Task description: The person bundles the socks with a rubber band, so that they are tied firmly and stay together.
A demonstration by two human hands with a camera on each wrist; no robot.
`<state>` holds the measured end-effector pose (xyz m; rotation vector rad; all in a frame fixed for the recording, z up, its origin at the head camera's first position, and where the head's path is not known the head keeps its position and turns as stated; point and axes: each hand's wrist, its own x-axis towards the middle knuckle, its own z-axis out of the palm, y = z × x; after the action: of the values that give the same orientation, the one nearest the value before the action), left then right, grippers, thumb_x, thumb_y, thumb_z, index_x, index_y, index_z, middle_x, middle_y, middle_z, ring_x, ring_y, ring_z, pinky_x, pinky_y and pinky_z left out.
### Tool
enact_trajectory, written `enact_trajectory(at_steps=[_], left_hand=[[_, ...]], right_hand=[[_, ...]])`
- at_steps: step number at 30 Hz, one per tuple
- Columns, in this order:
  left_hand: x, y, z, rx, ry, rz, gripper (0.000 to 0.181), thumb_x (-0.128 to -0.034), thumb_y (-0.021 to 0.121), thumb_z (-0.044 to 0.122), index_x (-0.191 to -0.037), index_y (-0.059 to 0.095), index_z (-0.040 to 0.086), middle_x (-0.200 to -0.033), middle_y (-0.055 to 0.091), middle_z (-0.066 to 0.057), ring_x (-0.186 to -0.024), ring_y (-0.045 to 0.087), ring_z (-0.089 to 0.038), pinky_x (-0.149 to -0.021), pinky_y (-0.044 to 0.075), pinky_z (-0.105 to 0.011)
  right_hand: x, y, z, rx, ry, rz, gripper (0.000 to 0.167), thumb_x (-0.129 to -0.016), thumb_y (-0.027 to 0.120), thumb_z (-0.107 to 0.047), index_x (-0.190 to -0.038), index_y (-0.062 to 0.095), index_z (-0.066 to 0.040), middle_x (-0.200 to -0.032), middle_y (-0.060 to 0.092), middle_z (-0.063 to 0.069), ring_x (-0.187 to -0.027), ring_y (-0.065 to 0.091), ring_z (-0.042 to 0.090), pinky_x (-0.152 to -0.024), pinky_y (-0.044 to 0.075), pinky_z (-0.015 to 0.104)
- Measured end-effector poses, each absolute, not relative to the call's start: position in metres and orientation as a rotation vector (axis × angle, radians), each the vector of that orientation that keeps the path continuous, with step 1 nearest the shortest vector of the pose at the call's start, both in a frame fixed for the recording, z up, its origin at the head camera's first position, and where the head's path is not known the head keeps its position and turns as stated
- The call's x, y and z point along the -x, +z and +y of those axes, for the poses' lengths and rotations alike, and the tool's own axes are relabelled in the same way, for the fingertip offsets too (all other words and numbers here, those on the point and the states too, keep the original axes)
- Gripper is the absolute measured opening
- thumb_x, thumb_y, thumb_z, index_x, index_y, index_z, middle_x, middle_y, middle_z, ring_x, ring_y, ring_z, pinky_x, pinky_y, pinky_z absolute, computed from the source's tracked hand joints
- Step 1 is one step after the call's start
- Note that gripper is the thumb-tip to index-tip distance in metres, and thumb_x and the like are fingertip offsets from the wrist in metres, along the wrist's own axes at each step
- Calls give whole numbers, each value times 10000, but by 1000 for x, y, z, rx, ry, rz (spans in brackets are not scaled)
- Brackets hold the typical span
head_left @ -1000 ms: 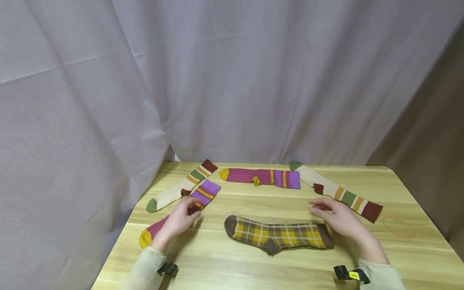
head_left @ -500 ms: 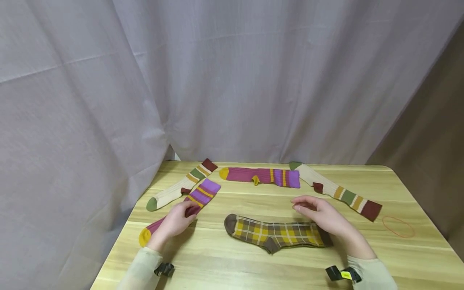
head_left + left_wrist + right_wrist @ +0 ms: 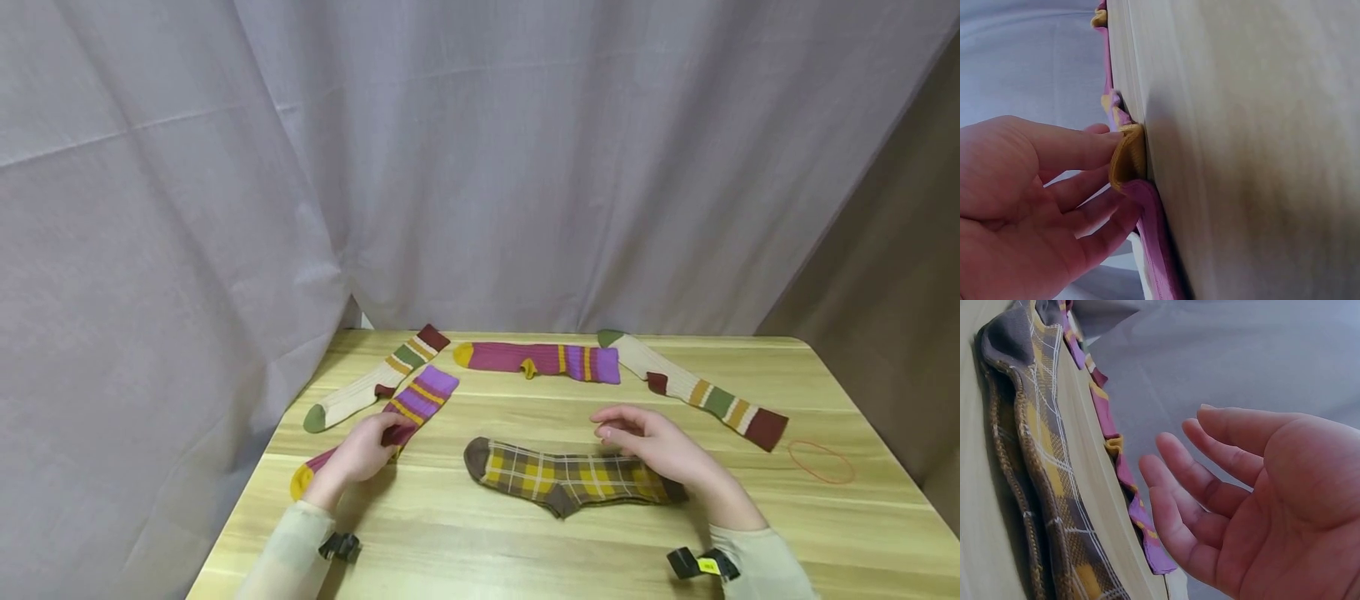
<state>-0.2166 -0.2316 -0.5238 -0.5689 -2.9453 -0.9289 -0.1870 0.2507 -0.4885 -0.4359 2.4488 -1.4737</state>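
Note:
My left hand (image 3: 362, 451) is on a magenta sock with a yellow toe and purple striped cuff (image 3: 429, 393), at the table's left. In the left wrist view, thumb and fingers pinch this sock at its yellow heel (image 3: 1130, 159). A brown and yellow plaid sock (image 3: 555, 479) lies flat in front, toe to the left. In the right wrist view two layered edges of the plaid fabric (image 3: 1044, 444) show. My right hand (image 3: 663, 446) hovers above its cuff end, fingers loosely bent and holding nothing.
Another magenta sock (image 3: 502, 357) lies at the back middle. Cream socks with green toes lie back left (image 3: 352, 402) and right (image 3: 678, 383). A thin orange-red loop (image 3: 821, 477) is at the right. Grey curtain (image 3: 480, 167) hangs behind the wooden table (image 3: 480, 550).
My right hand has moved left, from beside the plaid sock's cuff to above it. The left hand has settled onto the magenta sock's middle, whose toe has shifted very slightly.

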Motion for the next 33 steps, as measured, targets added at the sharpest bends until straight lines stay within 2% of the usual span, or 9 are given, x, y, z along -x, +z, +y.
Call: enact_trajectory(at_steps=[4, 11, 17, 25, 30, 33], left_hand=[[216, -523, -231, 565, -946, -2957, 440, -846, 753, -164, -1226, 767, 58, -1230, 740, -154, -1221, 657, -400, -1067, 511, -562], [219, -524, -227, 588, -913, -2978, 471, -829, 769, -157, -1244, 766, 65, -1243, 739, -154, -1234, 653, -394, -1087, 500, -552], [225, -527, -222, 674, -938, -2992, 477, -842, 765, -150, -1255, 763, 89, -1285, 733, -118, -1293, 626, -367, -1139, 459, -543], [241, -526, -211, 804, -941, -3018, 480, -837, 712, -172, -1240, 764, 84, -1297, 726, -118, -1305, 615, -357, -1147, 450, -543], [252, -525, -206, 857, -924, -3047, 505, -826, 709, -179, -1231, 780, 116, -1281, 734, -84, -1247, 640, -301, -1093, 499, -505], [257, -525, -199, 885, -907, -3049, 509, -811, 701, -190, -1212, 784, 113, -1248, 746, -63, -1219, 650, -279, -1072, 513, -487]], right_hand=[[187, -490, 247, 444, -1467, 2440, 412, -1096, 639, -252, -1400, 623, 26, -1309, 691, 245, -1128, 698, 412, -856, 622, 447], [190, -490, 242, 493, -1432, 2434, 404, -1102, 627, -245, -1383, 625, 45, -1259, 709, 248, -1106, 713, 404, -846, 621, 420], [193, -491, 235, 510, -1397, 2406, 415, -1100, 629, -266, -1391, 629, 30, -1230, 727, 200, -1108, 712, 367, -865, 614, 399], [213, -492, 215, 648, -1256, 2431, 331, -1092, 644, -229, -1324, 687, 4, -1083, 750, 128, -950, 704, 317, -761, 607, 395], [228, -490, 195, 719, -1168, 2449, 291, -1088, 645, -212, -1298, 711, -21, -1043, 739, 107, -891, 683, 263, -743, 590, 377], [235, -488, 185, 760, -1156, 2462, 271, -1075, 654, -187, -1271, 718, -13, -1042, 737, 108, -900, 677, 231, -776, 573, 351]])
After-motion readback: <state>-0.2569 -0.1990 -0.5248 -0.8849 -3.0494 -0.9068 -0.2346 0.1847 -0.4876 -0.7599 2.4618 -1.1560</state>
